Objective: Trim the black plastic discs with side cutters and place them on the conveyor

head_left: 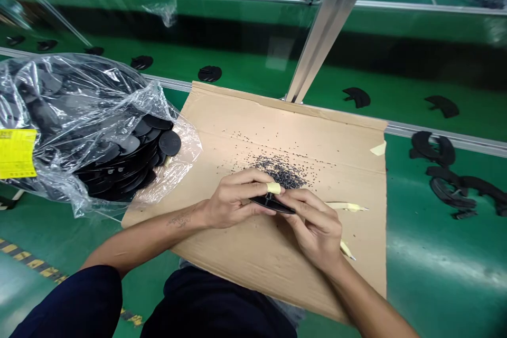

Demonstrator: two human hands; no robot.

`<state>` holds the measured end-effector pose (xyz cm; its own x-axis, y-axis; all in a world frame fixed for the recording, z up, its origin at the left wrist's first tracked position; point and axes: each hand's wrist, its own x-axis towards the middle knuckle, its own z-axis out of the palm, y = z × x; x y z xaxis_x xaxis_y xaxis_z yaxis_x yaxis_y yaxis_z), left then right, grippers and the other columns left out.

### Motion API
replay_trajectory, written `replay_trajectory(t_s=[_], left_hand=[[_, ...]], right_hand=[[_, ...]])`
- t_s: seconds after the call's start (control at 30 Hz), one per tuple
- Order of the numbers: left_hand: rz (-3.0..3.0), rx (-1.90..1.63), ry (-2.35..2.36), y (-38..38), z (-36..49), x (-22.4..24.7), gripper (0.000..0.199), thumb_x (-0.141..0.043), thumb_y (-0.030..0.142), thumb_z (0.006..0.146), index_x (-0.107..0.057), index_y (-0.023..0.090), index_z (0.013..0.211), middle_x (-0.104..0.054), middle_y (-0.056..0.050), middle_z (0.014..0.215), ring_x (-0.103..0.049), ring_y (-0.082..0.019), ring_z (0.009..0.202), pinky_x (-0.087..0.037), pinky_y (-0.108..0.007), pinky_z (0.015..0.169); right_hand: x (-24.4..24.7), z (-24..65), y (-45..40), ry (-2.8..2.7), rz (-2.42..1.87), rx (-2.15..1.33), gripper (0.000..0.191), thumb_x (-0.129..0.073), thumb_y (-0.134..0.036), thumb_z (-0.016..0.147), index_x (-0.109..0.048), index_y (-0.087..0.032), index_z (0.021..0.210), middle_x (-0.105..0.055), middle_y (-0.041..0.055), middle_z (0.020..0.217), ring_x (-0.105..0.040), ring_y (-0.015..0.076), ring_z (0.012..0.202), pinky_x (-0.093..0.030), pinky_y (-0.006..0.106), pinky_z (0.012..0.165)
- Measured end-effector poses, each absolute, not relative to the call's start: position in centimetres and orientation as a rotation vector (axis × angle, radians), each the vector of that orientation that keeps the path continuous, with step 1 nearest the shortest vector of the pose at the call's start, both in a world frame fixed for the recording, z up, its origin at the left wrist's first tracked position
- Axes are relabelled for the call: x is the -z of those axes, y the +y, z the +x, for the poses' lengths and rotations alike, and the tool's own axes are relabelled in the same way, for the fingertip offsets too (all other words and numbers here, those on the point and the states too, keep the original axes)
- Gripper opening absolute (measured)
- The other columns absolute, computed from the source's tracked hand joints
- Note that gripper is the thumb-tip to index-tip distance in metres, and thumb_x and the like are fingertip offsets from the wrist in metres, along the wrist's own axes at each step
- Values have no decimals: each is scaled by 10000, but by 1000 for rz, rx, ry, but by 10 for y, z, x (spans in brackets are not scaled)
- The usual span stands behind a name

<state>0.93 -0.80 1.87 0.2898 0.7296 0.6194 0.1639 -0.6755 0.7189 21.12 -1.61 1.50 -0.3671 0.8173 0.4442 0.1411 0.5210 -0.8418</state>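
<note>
A black disc (277,206) sits pinched between the fingers of 2 bare hands above the middle of a cardboard sheet (253,269), its face tilted nearly edge-on to this onlooker. The left hand (237,200), with yellow tape (273,188) around a fingertip, grips it from 1 side; the right hand (315,224) clamps the other, the hands close together. Just beyond the disc, a heap of tiny black pieces (283,173) thins into scattered specks toward the sheet's far edge. Near the sheet's right edge lie 2 pointed tools wrapped in pale yellow, the farther tool (348,206) and the nearer tool (346,249), while a yellow scrap (378,149) marks the far right corner. Over the left edge spreads a clear plastic bag (79,95) with a yellow label (18,153), stacked dark discs (127,169) showing at its mouth. Curved black parts (447,188) rest on the green table (443,285), past the sheet's right edge. Beyond the metal rail (475,146), 5 dark pieces (209,73) line the left side and 2 fan-shaped pieces (442,106) the right, a metal post (328,26) between the groups.
</note>
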Motion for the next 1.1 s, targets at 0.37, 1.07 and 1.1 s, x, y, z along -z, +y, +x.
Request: replay_trajectory(t_s=[0.37, 1.07, 1.1], left_hand=[[1992, -1436, 799, -10, 9, -21, 249, -731, 272, 884, -707, 186, 1116, -734, -76, 928, -686, -152, 827, -594, -298, 714], [2373, -1189, 894, -9, 10, -17, 180, -580, 304, 978, -626, 142, 1044, -669, -63, 861, -597, -152, 749, -534, -289, 670], [2398, -1191, 888, -8, 10, -18, 194, -590, 326, 974, -624, 144, 1036, -665, -58, 853, -591, -148, 741, -528, -284, 663]], right_hand=[[-15, 210, -17, -1817, -796, -924, 414, -630, -80, 901, -702, -315, 1233, -720, 61, 1027, -684, 177, 876, -591, 328, 719], [-24, 215, -11, -1824, -827, -834, 211, -684, -120, 865, -749, -277, 991, -664, 59, 951, -639, 217, 913, -551, 405, 780], [-24, 215, -10, -1838, -814, -841, 204, -685, -123, 865, -748, -276, 985, -663, 54, 933, -636, 218, 910, -549, 406, 777]])
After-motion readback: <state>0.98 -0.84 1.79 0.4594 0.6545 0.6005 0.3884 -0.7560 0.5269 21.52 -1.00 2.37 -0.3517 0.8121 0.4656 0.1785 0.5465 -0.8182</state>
